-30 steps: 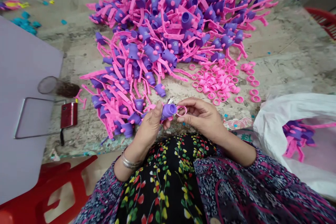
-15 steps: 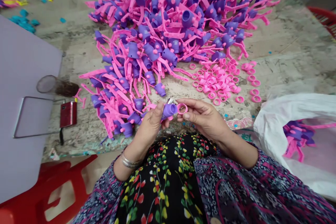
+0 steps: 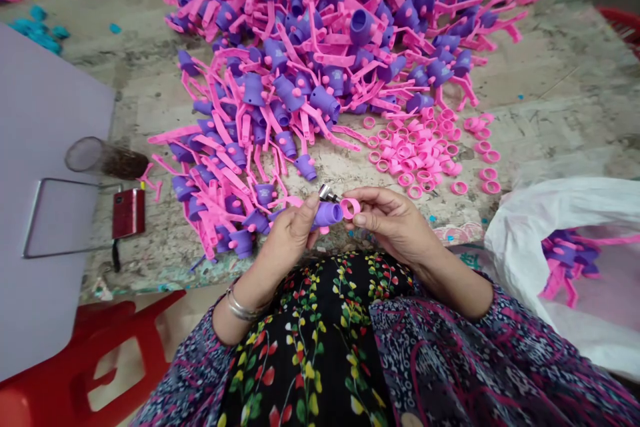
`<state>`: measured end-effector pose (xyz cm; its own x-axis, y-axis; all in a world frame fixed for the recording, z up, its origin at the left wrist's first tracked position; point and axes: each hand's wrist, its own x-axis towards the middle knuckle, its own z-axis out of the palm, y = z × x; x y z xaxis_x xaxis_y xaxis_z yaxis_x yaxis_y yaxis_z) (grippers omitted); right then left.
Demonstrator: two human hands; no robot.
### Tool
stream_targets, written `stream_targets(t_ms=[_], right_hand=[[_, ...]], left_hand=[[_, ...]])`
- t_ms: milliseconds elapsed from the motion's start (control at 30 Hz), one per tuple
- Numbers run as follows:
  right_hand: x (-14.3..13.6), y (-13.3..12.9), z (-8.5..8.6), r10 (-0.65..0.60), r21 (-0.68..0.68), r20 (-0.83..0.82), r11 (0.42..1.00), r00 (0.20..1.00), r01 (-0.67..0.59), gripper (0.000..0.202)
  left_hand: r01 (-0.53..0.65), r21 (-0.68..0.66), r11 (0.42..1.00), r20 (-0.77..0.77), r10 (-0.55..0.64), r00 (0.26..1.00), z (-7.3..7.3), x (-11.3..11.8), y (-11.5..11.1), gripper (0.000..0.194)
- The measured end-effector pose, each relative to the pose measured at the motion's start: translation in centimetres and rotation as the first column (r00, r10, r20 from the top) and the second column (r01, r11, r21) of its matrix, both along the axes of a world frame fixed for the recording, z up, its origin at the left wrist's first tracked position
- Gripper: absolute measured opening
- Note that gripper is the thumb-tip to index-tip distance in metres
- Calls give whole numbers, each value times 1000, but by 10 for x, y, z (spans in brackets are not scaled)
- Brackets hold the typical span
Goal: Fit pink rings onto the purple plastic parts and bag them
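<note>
My left hand [image 3: 293, 230] is wrapped round a purple cup-shaped piece [image 3: 327, 214], its open end turned to the right. Between the thumb and fingers of my right hand [image 3: 393, 220] is a pink ring [image 3: 350, 208], held just off that open end. A small shiny metal part [image 3: 326, 192] shows at my left fingertips, behind the purple piece. A heap of purple and pink pieces [image 3: 287, 90] spreads over the table beyond, and loose pink rings [image 3: 410, 153] lie to its right.
A white bag [image 3: 515, 213] with purple and pink pieces stands at the right. On the left are a glass jar [image 3: 117, 160], a red box-like object [image 3: 129, 213], a pale panel [image 3: 45, 180] and a red stool [image 3: 135, 347]. Blue scraps [image 3: 37, 30] lie at the back left.
The purple piece and the pink ring have shifted slightly to the right in view. More of the metal part shows. Both hands keep their hold.
</note>
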<state>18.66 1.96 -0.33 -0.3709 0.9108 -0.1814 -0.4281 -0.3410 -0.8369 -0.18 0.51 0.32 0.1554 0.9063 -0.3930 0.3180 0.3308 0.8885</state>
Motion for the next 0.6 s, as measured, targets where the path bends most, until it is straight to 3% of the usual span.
stream_targets(t_ms=[233,600], right_hand=[[2,0,-5,7,25,21,1000,1000,-7,27],[5,1,-11,-16,89,116,996,993,6,26]], left_hand=[[0,-24,1000,-44,-1,999,9,5,1,64],[-13,-6,1000,-186,12,983,7,7,2,65]])
